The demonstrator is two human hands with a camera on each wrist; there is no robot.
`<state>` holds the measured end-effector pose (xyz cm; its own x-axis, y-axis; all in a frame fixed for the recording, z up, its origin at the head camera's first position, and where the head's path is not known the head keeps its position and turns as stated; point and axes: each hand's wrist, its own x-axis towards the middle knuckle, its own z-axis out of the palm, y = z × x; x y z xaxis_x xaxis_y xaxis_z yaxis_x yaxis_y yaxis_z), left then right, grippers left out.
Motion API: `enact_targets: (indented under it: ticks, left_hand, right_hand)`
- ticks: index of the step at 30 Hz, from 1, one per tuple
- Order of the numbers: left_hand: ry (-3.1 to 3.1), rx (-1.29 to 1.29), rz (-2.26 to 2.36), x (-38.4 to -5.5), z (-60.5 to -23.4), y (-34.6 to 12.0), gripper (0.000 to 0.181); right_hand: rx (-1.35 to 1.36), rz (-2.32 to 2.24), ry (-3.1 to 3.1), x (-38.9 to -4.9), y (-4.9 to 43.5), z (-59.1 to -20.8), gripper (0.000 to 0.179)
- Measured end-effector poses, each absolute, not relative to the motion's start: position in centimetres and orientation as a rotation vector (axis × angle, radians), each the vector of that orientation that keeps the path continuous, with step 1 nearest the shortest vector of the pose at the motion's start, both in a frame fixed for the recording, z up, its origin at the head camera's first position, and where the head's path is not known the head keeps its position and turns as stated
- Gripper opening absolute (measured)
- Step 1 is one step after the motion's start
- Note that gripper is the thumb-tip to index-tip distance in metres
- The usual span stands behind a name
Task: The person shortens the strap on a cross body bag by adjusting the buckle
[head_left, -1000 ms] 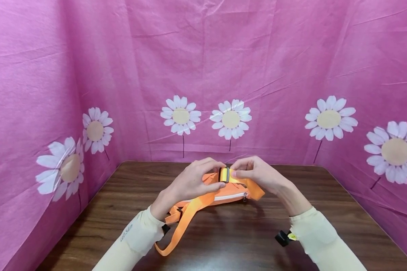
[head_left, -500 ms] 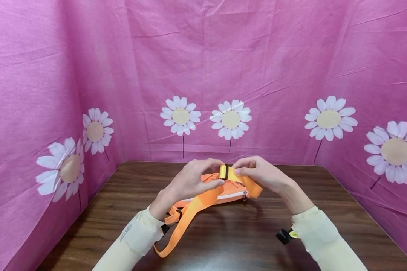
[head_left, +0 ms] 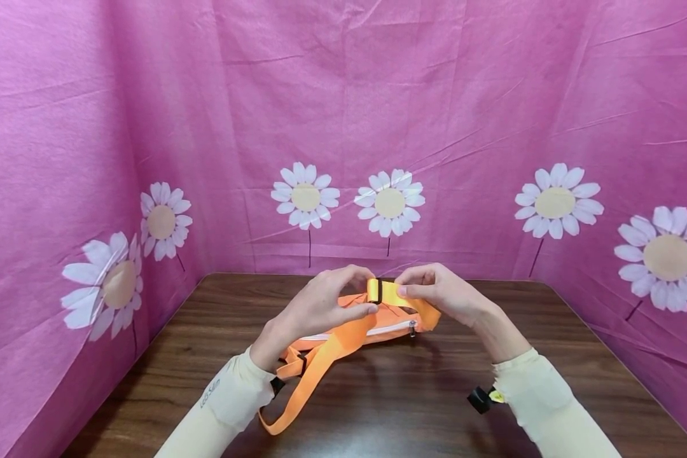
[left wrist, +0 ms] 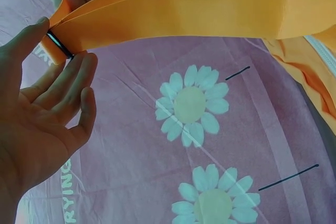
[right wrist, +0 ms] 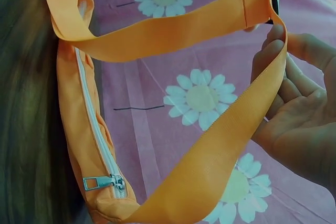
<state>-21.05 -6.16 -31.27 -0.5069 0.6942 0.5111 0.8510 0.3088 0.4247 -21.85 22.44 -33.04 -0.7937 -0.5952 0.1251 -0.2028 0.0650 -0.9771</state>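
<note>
In the head view, an orange waist bag point(head_left: 392, 321) with a white zipper lies on the table, its wide strap point(head_left: 326, 359) raised above it. My left hand point(head_left: 317, 305) pinches the black strap slider point(head_left: 380, 291) at its edges, with thumb and fingers. A short loop of webbing bulges out on the slider's left side. Just to the right, my right hand point(head_left: 452, 296) pinches the strap between thumb and index finger. The right wrist view shows the strap running from that hand down to the bag's end, near the metal zipper pull point(right wrist: 100, 183).
Towards the near edge, a strap loop point(head_left: 283, 420) droops to the brown wooden table point(head_left: 412, 407). A second black slider point(head_left: 303, 364) sits beside the left wrist. Pink cloth point(head_left: 343, 114) printed with daisies encloses the back and sides.
The slider has turned, from a frame facing the camera to a narrow bar, and shifted slightly left. More webbing loops out left of it. My right hand's fingertips have moved slightly right.
</note>
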Motion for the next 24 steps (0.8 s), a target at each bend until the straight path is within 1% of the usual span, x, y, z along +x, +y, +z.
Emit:
enact_targets:
  ticks: [11, 18, 24]
  left_hand:
    - [-2.385, -1.416, -0.861, -21.0, -31.8, -5.8, 0.046]
    - [-2.352, -1.391, -0.825, -21.1, -31.4, -6.1, 0.049]
    - [-2.336, -1.364, -0.853, -21.2, -31.1, -6.5, 0.047]
  right_hand:
    - [-0.801, -1.808, 2.043, -21.5, 20.8, -33.3, 0.021]
    - [-0.785, -1.776, 2.067, -21.9, 21.9, -33.1, 0.023]
    - [-0.794, -1.764, 2.081, -22.1, 23.0, -33.0, 0.023]
